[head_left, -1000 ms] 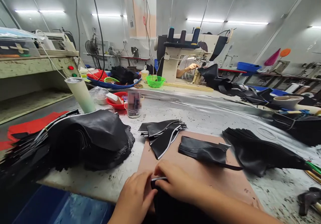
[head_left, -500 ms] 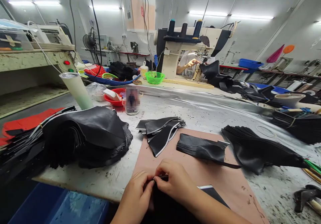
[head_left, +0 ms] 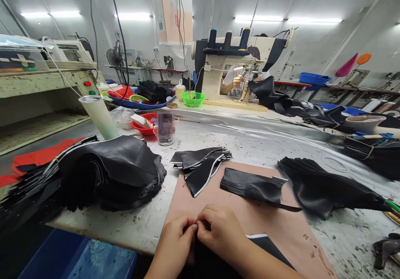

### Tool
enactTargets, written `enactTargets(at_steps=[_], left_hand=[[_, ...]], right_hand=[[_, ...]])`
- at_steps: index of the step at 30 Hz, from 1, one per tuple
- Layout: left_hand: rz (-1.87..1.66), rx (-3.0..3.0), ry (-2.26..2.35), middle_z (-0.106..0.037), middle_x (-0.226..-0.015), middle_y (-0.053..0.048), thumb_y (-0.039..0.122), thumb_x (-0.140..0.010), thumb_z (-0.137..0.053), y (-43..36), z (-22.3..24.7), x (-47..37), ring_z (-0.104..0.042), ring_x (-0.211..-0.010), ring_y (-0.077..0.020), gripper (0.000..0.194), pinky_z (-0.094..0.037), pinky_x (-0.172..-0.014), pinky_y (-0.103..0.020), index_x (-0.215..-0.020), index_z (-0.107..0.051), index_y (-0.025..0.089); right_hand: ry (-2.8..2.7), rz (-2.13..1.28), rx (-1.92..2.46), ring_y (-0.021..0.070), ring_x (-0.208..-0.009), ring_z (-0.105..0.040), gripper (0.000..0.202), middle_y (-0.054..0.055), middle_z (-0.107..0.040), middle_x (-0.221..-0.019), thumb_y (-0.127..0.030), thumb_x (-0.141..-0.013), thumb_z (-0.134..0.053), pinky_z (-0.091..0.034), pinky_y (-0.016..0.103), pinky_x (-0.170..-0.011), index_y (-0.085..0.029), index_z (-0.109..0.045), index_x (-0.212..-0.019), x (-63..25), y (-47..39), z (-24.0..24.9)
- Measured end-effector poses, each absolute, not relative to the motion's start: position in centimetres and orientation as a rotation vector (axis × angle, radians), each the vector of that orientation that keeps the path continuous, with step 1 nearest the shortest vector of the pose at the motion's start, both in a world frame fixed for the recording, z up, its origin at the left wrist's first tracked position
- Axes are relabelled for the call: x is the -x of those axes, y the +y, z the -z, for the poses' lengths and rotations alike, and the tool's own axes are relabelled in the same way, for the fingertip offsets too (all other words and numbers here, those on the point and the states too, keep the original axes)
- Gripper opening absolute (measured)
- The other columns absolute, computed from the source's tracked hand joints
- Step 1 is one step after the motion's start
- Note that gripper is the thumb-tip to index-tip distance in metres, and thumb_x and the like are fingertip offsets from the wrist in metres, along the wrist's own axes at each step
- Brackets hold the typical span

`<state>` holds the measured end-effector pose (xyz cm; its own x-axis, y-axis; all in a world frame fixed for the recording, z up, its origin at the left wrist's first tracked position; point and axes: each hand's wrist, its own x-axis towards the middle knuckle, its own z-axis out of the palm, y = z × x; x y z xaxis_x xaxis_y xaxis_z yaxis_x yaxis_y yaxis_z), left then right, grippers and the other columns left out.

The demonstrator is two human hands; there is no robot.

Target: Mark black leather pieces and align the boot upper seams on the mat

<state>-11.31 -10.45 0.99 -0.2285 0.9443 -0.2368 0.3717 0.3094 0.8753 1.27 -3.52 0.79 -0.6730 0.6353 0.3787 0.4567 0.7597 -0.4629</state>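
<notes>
Black leather piece (head_left: 265,245) pinched between both hands' grip

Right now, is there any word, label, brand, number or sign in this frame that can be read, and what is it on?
No text can be read.
Jar on the table: its label is blurred out.
Hanging carton at top centre: dark and red print, too small to read.
Machine at left: red and green buttons, no legible lettering.
Black leather piece under both hands: no print visible.
</notes>
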Motion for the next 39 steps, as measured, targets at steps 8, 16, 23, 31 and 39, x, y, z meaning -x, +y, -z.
enactTargets(at_steps=[8, 16, 23, 31, 39], left_hand=[[-0.903, -1.122, 1.746, -0.06, -0.059, 0.0, 0.041, -0.073, -0.044, -10.3, -0.9, 11.2, -0.055, -0.061, -0.0177, 0.03, -0.04, -0.057, -0.027, -0.069, -0.063, 0.019], [-0.913, -1.129, 1.785, -0.055, -0.054, 0.002, 0.044, -0.075, -0.046, -10.4, -0.7, 11.0, -0.051, -0.053, -0.0159, 0.03, -0.036, -0.049, -0.025, -0.067, -0.062, 0.019], [-0.884, -1.224, 1.831, -0.06, -0.058, 0.001, 0.042, -0.077, -0.046, -10.6, -0.7, 11.1, -0.055, -0.058, -0.0172, 0.029, -0.04, -0.053, -0.025, -0.07, -0.064, 0.02], [-0.733, -1.477, 1.994, -0.064, -0.067, -0.001, 0.025, -0.08, -0.04, -10.0, -1.0, 11.1, -0.059, -0.066, -0.0191, 0.021, -0.039, -0.062, -0.029, -0.068, -0.058, 0.022], [-0.78, -1.848, 2.067, -0.064, -0.07, -0.002, 0.019, -0.082, -0.036, -8.4, 0.2, 9.8, -0.061, -0.068, -0.0231, 0.019, -0.037, -0.068, -0.037, -0.087, -0.054, 0.022]], right_hand=[[-2.33, -0.689, 0.832, 0.0137, -0.053, -0.058, 0.016, 0.001, -0.065, -0.059, -0.009, -0.064, -0.053, -0.039, 0.022, -0.052, -0.019, -0.065, -0.061, -1.8, -2.9, -1.0], [-2.366, -0.651, 0.744, 0.0149, -0.059, -0.061, 0.017, 0.002, -0.068, -0.065, -0.008, -0.067, -0.053, -0.043, 0.023, -0.057, -0.02, -0.066, -0.066, -1.9, -3.0, -0.6], [-2.257, -0.678, 0.797, 0.0123, -0.05, -0.055, 0.014, 0.0, -0.062, -0.057, -0.009, -0.064, -0.05, -0.04, 0.021, -0.05, -0.019, -0.058, -0.06, -1.6, -2.9, 0.3], [-2.084, -1.026, 0.619, 0.0162, -0.075, -0.059, 0.009, 0.005, -0.061, -0.078, -0.015, -0.075, -0.036, -0.048, 0.029, -0.069, -0.023, -0.039, -0.072, -4.2, -2.5, -1.4], [-2.373, -0.933, 0.994, 0.0151, -0.055, -0.049, 0.017, 0.0, -0.052, -0.062, -0.03, -0.085, -0.034, -0.041, 0.026, -0.051, -0.024, -0.039, -0.07, -17.4, -4.4, -0.8]])
